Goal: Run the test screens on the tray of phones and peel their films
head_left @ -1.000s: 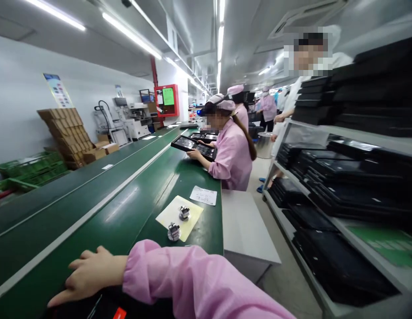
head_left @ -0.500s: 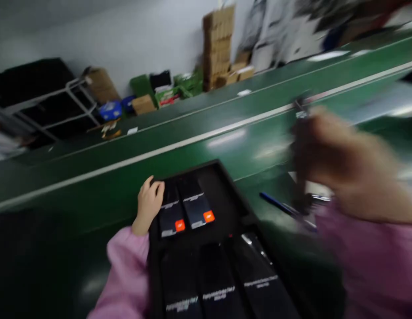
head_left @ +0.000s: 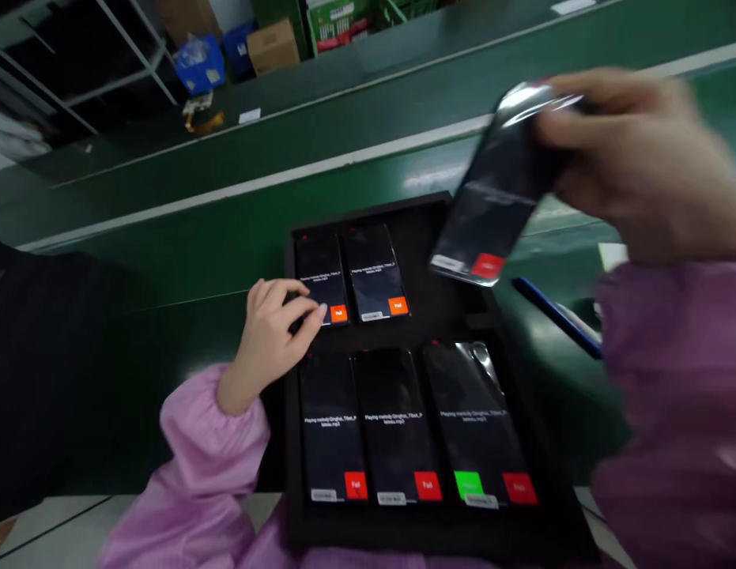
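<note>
On the table (head_left: 225, 237), your tray (head_left: 427, 233) holds five phones (head_left: 391, 395); left hand (head_left: 273, 336) spreads over one, right hand (head_left: 634, 158) pinches a sixth (head_left: 489, 205) outside.

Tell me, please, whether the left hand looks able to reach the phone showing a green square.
Probably yes: with just two flat-lying phones between the left hand and the phone showing a green square, the way over them looks free. The right hand is away from that path.

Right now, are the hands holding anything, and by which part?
The right hand holds a phone by its upper end. The left hand is at the left edge of the tray; whether it grips can't be told.
</note>
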The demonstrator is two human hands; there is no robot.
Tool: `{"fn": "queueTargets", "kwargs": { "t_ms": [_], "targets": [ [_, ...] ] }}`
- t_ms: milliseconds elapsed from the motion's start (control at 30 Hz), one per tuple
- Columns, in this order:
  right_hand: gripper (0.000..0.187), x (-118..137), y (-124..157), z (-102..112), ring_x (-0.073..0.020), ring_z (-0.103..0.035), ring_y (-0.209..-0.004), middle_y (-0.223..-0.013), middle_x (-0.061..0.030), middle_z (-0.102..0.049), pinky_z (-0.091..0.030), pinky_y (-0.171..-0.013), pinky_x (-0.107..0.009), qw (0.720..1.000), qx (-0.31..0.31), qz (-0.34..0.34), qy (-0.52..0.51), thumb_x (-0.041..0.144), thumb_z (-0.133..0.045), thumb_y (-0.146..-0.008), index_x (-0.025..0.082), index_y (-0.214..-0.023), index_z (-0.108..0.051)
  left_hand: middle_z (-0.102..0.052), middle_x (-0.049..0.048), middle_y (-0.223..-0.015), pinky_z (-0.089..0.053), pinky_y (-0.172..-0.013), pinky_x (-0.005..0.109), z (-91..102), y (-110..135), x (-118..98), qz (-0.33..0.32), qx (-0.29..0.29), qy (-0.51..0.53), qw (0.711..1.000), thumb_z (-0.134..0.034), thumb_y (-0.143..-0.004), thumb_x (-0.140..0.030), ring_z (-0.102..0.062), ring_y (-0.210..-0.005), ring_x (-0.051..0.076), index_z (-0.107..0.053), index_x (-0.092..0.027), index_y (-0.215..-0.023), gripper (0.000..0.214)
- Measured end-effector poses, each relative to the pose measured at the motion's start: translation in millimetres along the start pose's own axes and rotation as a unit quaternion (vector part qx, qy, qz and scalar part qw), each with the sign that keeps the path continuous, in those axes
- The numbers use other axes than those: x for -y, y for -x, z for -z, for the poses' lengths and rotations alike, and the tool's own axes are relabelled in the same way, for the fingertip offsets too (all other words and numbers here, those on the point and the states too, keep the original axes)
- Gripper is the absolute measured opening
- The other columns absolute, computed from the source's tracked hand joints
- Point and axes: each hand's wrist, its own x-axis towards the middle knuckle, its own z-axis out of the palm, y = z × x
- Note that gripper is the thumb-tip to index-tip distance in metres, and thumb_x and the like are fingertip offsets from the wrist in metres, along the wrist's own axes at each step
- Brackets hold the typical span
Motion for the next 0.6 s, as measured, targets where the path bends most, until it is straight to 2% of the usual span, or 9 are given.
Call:
{"fn": "queueTargets", "kwargs": {
  "t_ms": [100, 167, 267, 367, 433, 500, 533, 567, 600],
  "targets": [
    [0.037, -11, -25, -19, -0.013, -0.064, -0.08, -0.106, -0.009, -0.074, -0.056, -0.077, -0.034, 0.997, 0.049, -0.046, 0.043, 0.039, -0.061, -0.106, 0.017, -0.135, -0.068, -0.066, 0.0061, -0.109, -0.036, -0.116, 0.058, 14.6, 50, -21, -0.031, 0.039, -0.032, 0.998, -0.062, -0.104, -0.027, -0.064, -0.106, 0.024, -0.073, -0.023, -0.103, 0.013],
    [0.034, -16, -42, -35, -0.0105, -0.06, -0.076, -0.101, -0.0075, -0.075, -0.052, -0.076, -0.033, 0.989, 0.11, -0.048, 0.086, 0.031, -0.066, -0.103, 0.016, -0.132, -0.072, -0.066, 0.0062, -0.109, -0.035, -0.118, 0.057, 17.6, 76, -39, -0.029, 0.055, -0.026, 0.998, -0.063, -0.103, -0.023, -0.063, -0.106, 0.023, -0.072, -0.023, -0.112, 0.013],
    [0.027, -18, -60, -54, -0.0117, -0.06, -0.086, -0.105, -0.0051, -0.076, -0.051, -0.089, -0.034, 0.972, 0.164, -0.003, 0.171, 0.025, -0.075, -0.095, 0.016, -0.12, -0.078, -0.067, 0.0064, -0.113, -0.025, -0.126, 0.056, 17.4, 101, -77, -0.062, 0.109, 0.009, 0.992, -0.062, -0.103, -0.024, -0.061, -0.112, 0.023, -0.071, -0.023, -0.122, 0.021],
    [0.022, -14, -54, -66, -0.0226, -0.06, -0.11, -0.105, -0.0065, -0.076, -0.043, -0.109, -0.047, 0.95, 0.164, 0.041, 0.262, 0.019, -0.078, -0.089, 0.017, -0.111, -0.081, -0.069, 0.0053, -0.114, -0.01, -0.134, 0.056, 18.8, 111, -111, -0.118, 0.161, 0.028, 0.979, -0.061, -0.104, -0.028, -0.06, -0.114, 0.022, -0.072, -0.023, -0.125, 0.025],
    [0.025, -8, -26, -67, -0.034, -0.051, -0.13, -0.113, -0.0111, -0.075, -0.031, -0.117, -0.062, 0.939, 0.127, 0.076, 0.31, 0.021, -0.071, -0.094, 0.017, -0.117, -0.079, -0.071, 0.0046, -0.11, -0.006, -0.135, 0.056, 21.9, 116, -123, -0.143, 0.165, 0.026, 0.976, -0.063, -0.102, -0.028, -0.062, -0.109, 0.021, -0.074, -0.022, -0.12, 0.022],
    [0.032, -1, 24, -62, -0.0405, -0.043, -0.14, -0.129, -0.0149, -0.071, -0.024, -0.116, -0.07, 0.929, 0.078, 0.133, 0.337, 0.029, -0.059, -0.103, 0.018, -0.129, -0.074, -0.073, 0.0038, -0.105, -0.007, -0.137, 0.056, 25.0, 123, -126, -0.153, 0.158, 0.026, 0.975, -0.064, -0.101, -0.027, -0.063, -0.104, 0.021, -0.076, -0.021, -0.117, 0.021],
    [0.034, 2, 56, -59, -0.0409, -0.046, -0.138, -0.13, -0.014, -0.071, -0.026, -0.114, -0.069, 0.924, 0.068, 0.168, 0.336, 0.036, -0.056, -0.105, 0.022, -0.13, -0.074, -0.073, 0.0034, -0.103, -0.008, -0.137, 0.056, 25.6, 127, -125, -0.154, 0.154, 0.026, 0.976, -0.063, -0.101, -0.027, -0.063, -0.103, 0.021, -0.076, -0.022, -0.117, 0.022],
    [0.034, 5, 91, -56, -0.0378, -0.053, -0.129, -0.125, -0.0113, -0.073, -0.035, -0.109, -0.063, 0.921, 0.079, 0.202, 0.324, 0.043, -0.053, -0.106, 0.027, -0.124, -0.076, -0.074, 0.0032, -0.103, -0.007, -0.137, 0.056, 25.3, 132, -124, -0.152, 0.149, 0.023, 0.977, -0.061, -0.101, -0.028, -0.064, -0.102, 0.022, -0.076, -0.022, -0.117, 0.022],
    [0.032, 6, 126, -53, -0.0303, -0.063, -0.113, -0.114, -0.0063, -0.076, -0.046, -0.099, -0.053, 0.916, 0.113, 0.24, 0.3, 0.049, -0.051, -0.106, 0.033, -0.113, -0.079, -0.075, 0.0032, -0.104, -0.006, -0.138, 0.056, 24.4, 136, -123, -0.15, 0.146, 0.02, 0.978, -0.06, -0.102, -0.03, -0.064, -0.103, 0.022, -0.077, -0.023, -0.117, 0.023]
  ]
}}
